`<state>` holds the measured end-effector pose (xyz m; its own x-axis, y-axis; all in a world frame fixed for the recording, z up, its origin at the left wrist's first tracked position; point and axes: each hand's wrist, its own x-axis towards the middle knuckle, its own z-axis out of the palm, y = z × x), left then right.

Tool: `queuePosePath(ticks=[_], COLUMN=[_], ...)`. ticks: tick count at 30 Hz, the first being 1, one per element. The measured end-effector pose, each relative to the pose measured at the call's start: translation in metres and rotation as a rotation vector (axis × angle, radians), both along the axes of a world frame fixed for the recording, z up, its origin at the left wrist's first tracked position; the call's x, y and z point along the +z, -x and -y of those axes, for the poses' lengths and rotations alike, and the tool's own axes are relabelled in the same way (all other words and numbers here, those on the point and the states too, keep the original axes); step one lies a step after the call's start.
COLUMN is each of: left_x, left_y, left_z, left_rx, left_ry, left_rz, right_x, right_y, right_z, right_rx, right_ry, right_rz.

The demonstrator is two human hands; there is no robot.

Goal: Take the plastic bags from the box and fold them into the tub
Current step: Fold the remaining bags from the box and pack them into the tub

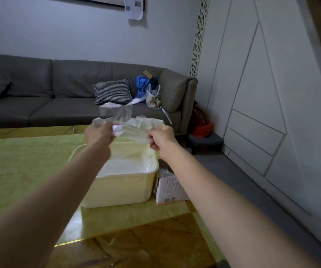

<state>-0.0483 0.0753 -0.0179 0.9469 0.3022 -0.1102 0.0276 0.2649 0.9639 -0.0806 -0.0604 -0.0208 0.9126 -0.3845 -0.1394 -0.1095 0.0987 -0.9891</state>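
Now both hands are gripping one clear plastic bag [126, 122] at centre frame: left hand [98, 133] is pinching its left end, right hand [160, 138] is clutching its right end, and the film is stretching between them, with a loose flap standing up above.

Bag is hanging in the air over the far rim of the cream tub [121, 187], not touching it.

Progress, as a judgement: folding of this bag is only beginning, since it is spread and not creased. Tub floor is showing pale and glossy; cannot tell whether folded bags are lying in it. Box [168, 188] is sitting just right of the tub, touching or nearly so, top open, something crumpled showing inside.

Room: table [20, 161] is running wide to the left; its right edge is falling away just beyond the box. Sofa [59, 93] is standing well behind.
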Motion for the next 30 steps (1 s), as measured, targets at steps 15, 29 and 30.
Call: queuePosePath(ticks=[15, 29, 30], left_x=[-0.048, -0.058, -0.054], left_y=[-0.020, -0.041, -0.040], left_z=[-0.027, -0.049, -0.055], left_rx=[-0.964, -1.022, -0.970], left_ry=[-1.945, -1.764, -1.728], left_rz=[0.265, -0.068, -0.072], right_x=[-0.039, -0.055, -0.055], right_y=[-0.021, -0.040, -0.039], right_z=[-0.005, -0.026, -0.026], right_rx=[0.537, 0.863, 0.854], right_ry=[1.075, 1.562, 1.574], right_rz=[-0.133, -0.397, -0.405])
